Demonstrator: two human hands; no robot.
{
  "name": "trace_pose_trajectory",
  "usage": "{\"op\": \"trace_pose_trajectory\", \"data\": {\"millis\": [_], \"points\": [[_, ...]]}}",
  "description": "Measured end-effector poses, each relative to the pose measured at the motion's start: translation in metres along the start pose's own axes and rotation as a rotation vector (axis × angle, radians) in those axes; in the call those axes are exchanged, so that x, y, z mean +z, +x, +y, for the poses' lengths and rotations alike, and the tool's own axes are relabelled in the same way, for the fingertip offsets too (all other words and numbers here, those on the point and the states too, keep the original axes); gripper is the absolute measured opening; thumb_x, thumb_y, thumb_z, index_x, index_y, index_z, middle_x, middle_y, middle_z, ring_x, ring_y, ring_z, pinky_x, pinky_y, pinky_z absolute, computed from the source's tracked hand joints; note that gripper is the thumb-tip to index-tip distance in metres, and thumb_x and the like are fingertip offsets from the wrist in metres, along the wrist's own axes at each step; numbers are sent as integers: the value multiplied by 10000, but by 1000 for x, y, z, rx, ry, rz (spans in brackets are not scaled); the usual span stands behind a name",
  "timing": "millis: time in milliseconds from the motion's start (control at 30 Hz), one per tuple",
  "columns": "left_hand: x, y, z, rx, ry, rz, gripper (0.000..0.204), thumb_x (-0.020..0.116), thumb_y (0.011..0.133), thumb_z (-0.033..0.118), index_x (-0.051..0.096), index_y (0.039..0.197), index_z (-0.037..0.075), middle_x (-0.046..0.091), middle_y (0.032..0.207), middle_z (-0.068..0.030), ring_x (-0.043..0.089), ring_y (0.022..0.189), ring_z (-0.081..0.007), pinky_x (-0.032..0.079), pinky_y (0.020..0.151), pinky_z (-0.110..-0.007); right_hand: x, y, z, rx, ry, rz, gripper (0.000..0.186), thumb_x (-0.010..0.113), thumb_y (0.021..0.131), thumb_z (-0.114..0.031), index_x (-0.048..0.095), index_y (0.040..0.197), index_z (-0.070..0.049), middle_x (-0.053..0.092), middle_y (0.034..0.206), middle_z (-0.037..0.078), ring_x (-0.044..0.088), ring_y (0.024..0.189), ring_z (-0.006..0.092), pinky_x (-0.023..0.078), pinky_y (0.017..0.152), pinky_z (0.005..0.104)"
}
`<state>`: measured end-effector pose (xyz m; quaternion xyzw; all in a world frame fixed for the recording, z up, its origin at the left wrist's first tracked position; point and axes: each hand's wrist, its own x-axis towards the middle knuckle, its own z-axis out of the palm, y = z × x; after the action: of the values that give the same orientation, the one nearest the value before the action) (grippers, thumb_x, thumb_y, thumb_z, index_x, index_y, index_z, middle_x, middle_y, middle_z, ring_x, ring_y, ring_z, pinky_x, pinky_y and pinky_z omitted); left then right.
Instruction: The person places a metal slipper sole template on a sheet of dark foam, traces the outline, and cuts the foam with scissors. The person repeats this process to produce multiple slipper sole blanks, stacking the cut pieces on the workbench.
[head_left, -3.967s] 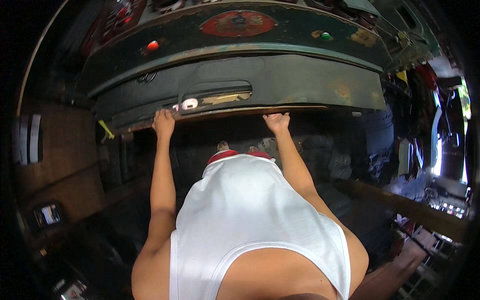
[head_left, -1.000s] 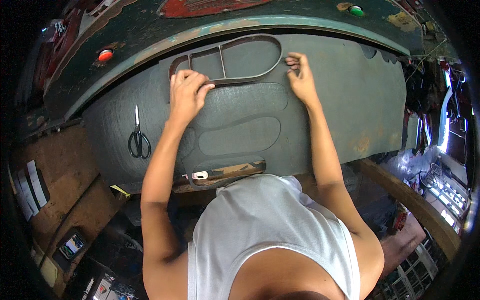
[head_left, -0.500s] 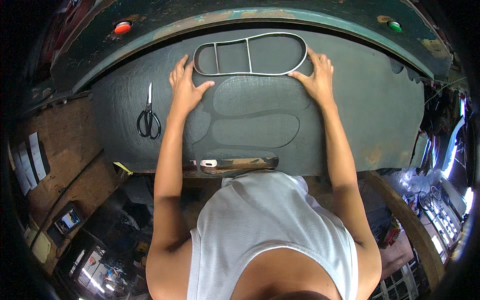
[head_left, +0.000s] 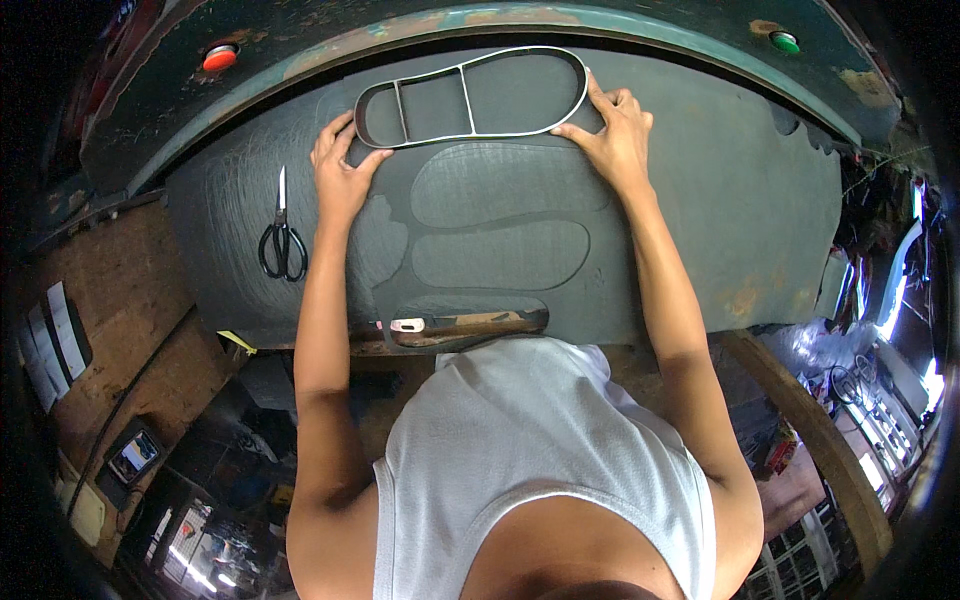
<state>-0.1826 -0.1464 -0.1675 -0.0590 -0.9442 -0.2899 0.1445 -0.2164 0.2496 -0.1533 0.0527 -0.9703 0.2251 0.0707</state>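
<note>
The step in hand looks to be the placing of a sole-shaped metal die (head_left: 466,100) on a dark sheet (head_left: 740,220). The die is at the upper middle of the picture, at the sheet's far edge, its wide end to the right and a little higher than its narrow end. It appears to lie flat, though whether it sits fully down cannot be told.

Both hands grasp it lightly between them. The left hand (head_left: 343,175) is spread around the narrow end, fingertips at the tip and thumb at the near edge. The right hand (head_left: 620,135) cups the wide end, forefinger on the far side and thumb on the near edge. Neither is clenched.

Below the die, at the centre of the picture, an upper outline (head_left: 505,185) and a lower outline (head_left: 500,255) of the same shape mark the sheet; under them is a long opening (head_left: 470,322). The die lies just beyond the upper outline, so the next move seems to call for a small, even adjustment by both hands, keeping its edge off that outline, and then a clean release without a nudge.

Scissors (head_left: 282,240) lie left of the left forearm, apart from the die. A green beam (head_left: 440,18) crosses the top, with a red button (head_left: 220,57) at upper left and a green button (head_left: 784,42) at upper right.
</note>
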Motion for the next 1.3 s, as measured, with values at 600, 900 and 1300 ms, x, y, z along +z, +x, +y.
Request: {"op": "trace_pose_trajectory", "data": {"millis": [600, 900, 1300], "points": [[-2, -1, -2, -53, -91, 7, 645, 904, 717, 247, 679, 1280, 29, 631, 1365, -128, 574, 1270, -321, 405, 1086, -442, 6, 0, -3, -46, -73, 24, 928, 868, 630, -602, 629, 1444, -225, 579, 992, 48, 535, 992, 221, 347, 865, 401], [-9, 0, -1, -21, -63, -54, 601, 817, 805, 132, 618, 1363, 33, 624, 1362, -150, 579, 1270, -322, 427, 1101, -438, -4, 2, -10, -37, -29, -5, 835, 865, 693, -547, 645, 1421, -203, 597, 995, 59, 565, 986, 230, 377, 873, 397], [-105, 71, 14, 29, -64, 632, 394, 539, 1010, 32, 573, 1401, 9, 626, 1320, -176, 612, 1202, -258, 459, 1069, -392, -164, 63, 52, -225, 29, 906, 415, 748, 939, -253, 683, 1309, -77, 606, 1303, 143, 505, 1284, 298, 386, 1115, 435]]}}
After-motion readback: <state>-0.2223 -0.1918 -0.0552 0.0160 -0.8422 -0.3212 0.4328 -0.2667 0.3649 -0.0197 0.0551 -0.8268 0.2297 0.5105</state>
